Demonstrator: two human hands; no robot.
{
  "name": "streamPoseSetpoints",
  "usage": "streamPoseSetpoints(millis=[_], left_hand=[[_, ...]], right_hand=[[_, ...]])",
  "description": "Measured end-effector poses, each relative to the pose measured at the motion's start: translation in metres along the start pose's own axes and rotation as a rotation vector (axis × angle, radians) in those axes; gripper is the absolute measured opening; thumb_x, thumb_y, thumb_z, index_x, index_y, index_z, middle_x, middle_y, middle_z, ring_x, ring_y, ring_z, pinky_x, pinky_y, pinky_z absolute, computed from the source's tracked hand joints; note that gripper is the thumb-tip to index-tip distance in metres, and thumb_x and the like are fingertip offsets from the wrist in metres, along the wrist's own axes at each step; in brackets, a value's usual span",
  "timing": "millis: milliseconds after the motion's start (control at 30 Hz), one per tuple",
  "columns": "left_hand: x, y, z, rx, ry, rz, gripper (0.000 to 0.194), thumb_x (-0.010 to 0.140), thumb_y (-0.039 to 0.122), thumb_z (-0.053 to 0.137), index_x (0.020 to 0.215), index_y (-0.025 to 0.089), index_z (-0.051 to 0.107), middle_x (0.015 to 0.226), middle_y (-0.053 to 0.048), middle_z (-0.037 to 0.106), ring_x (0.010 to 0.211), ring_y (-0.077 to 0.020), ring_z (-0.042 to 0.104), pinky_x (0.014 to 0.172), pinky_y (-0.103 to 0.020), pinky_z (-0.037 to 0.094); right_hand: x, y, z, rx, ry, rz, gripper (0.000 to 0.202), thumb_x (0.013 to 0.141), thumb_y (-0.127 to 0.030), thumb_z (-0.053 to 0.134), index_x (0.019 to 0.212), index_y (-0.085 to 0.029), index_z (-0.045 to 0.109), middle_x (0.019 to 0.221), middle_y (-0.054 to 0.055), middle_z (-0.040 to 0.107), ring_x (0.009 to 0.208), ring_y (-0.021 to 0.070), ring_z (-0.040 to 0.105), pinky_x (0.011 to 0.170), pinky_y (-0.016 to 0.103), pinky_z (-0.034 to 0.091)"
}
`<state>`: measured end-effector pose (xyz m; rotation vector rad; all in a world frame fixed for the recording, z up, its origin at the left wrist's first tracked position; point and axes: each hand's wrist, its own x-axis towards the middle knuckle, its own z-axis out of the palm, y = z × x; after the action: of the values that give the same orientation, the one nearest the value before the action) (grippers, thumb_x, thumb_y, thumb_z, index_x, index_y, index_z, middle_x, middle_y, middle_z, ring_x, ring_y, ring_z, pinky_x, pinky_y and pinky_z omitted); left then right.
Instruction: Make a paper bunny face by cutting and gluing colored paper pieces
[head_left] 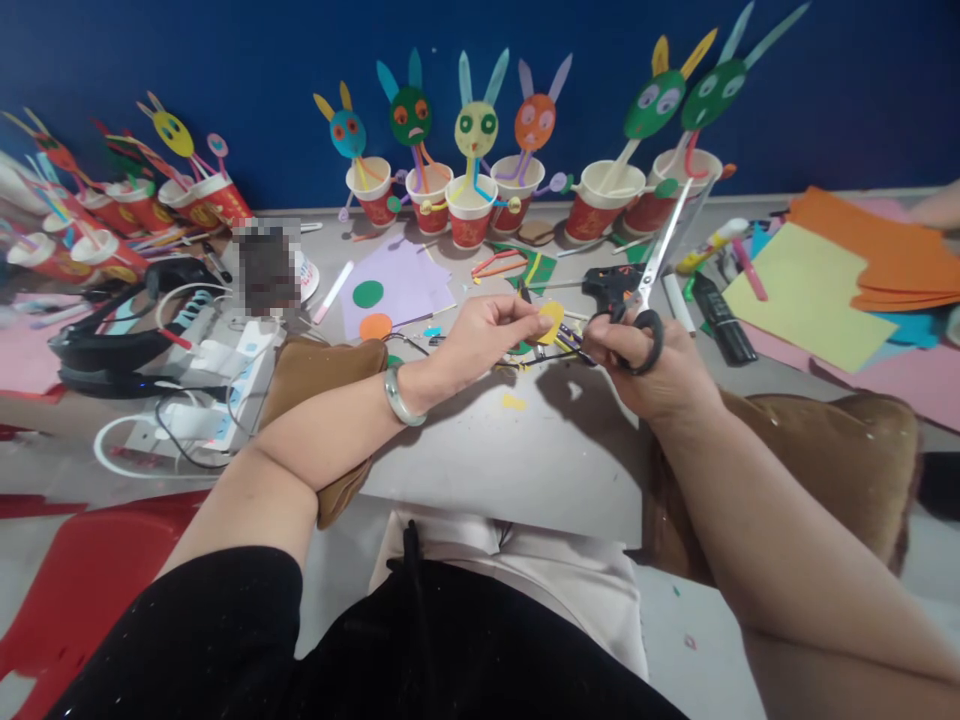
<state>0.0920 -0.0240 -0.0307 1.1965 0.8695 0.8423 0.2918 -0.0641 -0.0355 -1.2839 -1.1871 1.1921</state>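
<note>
My left hand (484, 340) pinches a small yellow paper piece (553, 322) between thumb and fingertips, above the middle of the table. Close by on the right, my right hand (660, 365) is closed round black-handled scissors (660, 255), whose silver blades point up and away from me. The blades are not on the paper. Beneath the hands lie a black cable, small yellow scraps (514, 402) and green paper. A black glue gun (609, 285) rests just beyond my right hand.
Paper cups (471, 225) with paper rabbit figures line the blue wall. Purple sheets (397, 275) with green and orange circles lie left; orange (885, 240) and yellow sheets lie right. Brown cushions (817, 470) flank the table edge. A power strip (244, 385) with cables is at left.
</note>
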Motion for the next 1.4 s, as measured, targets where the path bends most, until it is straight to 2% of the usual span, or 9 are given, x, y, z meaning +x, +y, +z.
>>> streamPoseSetpoints(millis=[133, 267, 433, 533, 800, 1000, 1100, 1267, 1400], left_hand=[[-0.001, 0.0, 0.003, 0.013, -0.012, -0.024, 0.042, 0.074, 0.044, 0.098, 0.067, 0.018, 0.066, 0.064, 0.003, 0.065, 0.062, -0.0068, 0.055, 0.065, -0.026, 0.048], [-0.003, 0.0, 0.005, 0.037, -0.037, -0.054, 0.041, 0.072, 0.043, 0.099, 0.066, 0.018, 0.067, 0.062, 0.004, 0.064, 0.06, -0.0061, 0.053, 0.062, -0.025, 0.045], [-0.006, -0.001, 0.008, 0.094, -0.064, -0.094, 0.027, 0.082, 0.029, 0.089, 0.069, 0.015, 0.07, 0.063, 0.003, 0.064, 0.057, -0.0058, 0.049, 0.058, -0.025, 0.037], [-0.007, -0.001, 0.009, 0.097, -0.073, -0.107, 0.026, 0.082, 0.028, 0.089, 0.071, 0.015, 0.07, 0.062, 0.004, 0.064, 0.056, -0.0056, 0.048, 0.056, -0.024, 0.035], [-0.005, -0.005, 0.007, 0.083, -0.127, -0.108, 0.034, 0.077, 0.038, 0.094, 0.077, 0.014, 0.07, 0.068, 0.001, 0.069, 0.062, -0.0071, 0.055, 0.062, -0.024, 0.039], [-0.005, -0.005, 0.007, 0.078, -0.17, -0.113, 0.037, 0.079, 0.043, 0.092, 0.076, 0.016, 0.068, 0.071, 0.0, 0.073, 0.066, -0.0081, 0.06, 0.065, -0.025, 0.043], [-0.006, -0.004, 0.008, 0.07, -0.164, -0.12, 0.035, 0.081, 0.041, 0.091, 0.076, 0.016, 0.068, 0.07, 0.0, 0.073, 0.064, -0.0075, 0.061, 0.065, -0.025, 0.044], [-0.008, -0.001, 0.011, 0.012, -0.147, -0.142, 0.024, 0.087, 0.026, 0.086, 0.076, 0.016, 0.068, 0.068, 0.001, 0.072, 0.064, -0.0078, 0.062, 0.072, -0.026, 0.05], [-0.007, -0.003, 0.01, -0.012, -0.159, -0.16, 0.026, 0.088, 0.031, 0.088, 0.081, 0.015, 0.069, 0.072, 0.0, 0.074, 0.067, -0.0088, 0.063, 0.074, -0.027, 0.05]], right_hand=[[-0.003, -0.002, 0.006, 0.023, -0.017, -0.012, 0.036, 0.068, -0.037, 0.085, 0.05, -0.024, 0.056, 0.058, 0.0, 0.049, 0.065, 0.016, 0.044, 0.067, 0.037, 0.032], [-0.004, -0.002, 0.007, 0.004, -0.004, -0.016, 0.04, 0.071, -0.043, 0.088, 0.051, -0.025, 0.059, 0.059, 0.001, 0.05, 0.065, 0.017, 0.043, 0.068, 0.037, 0.033], [-0.003, 0.003, 0.005, -0.055, -0.024, 0.002, 0.044, 0.071, -0.052, 0.092, 0.056, -0.027, 0.059, 0.063, 0.002, 0.053, 0.066, 0.0198, 0.043, 0.067, 0.039, 0.035], [-0.004, 0.004, 0.005, -0.089, -0.044, 0.001, 0.044, 0.074, -0.053, 0.09, 0.059, -0.026, 0.059, 0.064, 0.003, 0.053, 0.066, 0.0197, 0.043, 0.065, 0.038, 0.034], [-0.006, 0.006, 0.004, -0.058, -0.001, -0.003, 0.031, 0.071, -0.044, 0.089, 0.066, -0.027, 0.065, 0.063, 0.001, 0.05, 0.064, 0.0186, 0.04, 0.064, 0.037, 0.03], [-0.004, 0.005, 0.006, -0.002, 0.064, -0.062, 0.034, 0.069, -0.045, 0.089, 0.062, -0.026, 0.063, 0.061, -0.001, 0.048, 0.062, 0.0167, 0.039, 0.064, 0.035, 0.03], [-0.003, 0.005, 0.006, -0.004, 0.084, -0.063, 0.035, 0.067, -0.047, 0.089, 0.061, -0.026, 0.061, 0.062, -0.001, 0.049, 0.063, 0.0166, 0.039, 0.064, 0.034, 0.03], [-0.003, 0.009, 0.005, 0.021, 0.108, -0.082, 0.034, 0.068, -0.042, 0.087, 0.06, -0.026, 0.058, 0.063, -0.002, 0.049, 0.065, 0.0169, 0.039, 0.066, 0.035, 0.031], [-0.003, 0.006, 0.005, 0.049, 0.088, -0.08, 0.038, 0.077, -0.042, 0.082, 0.057, -0.025, 0.055, 0.063, 0.0, 0.048, 0.065, 0.0166, 0.041, 0.068, 0.037, 0.033]])
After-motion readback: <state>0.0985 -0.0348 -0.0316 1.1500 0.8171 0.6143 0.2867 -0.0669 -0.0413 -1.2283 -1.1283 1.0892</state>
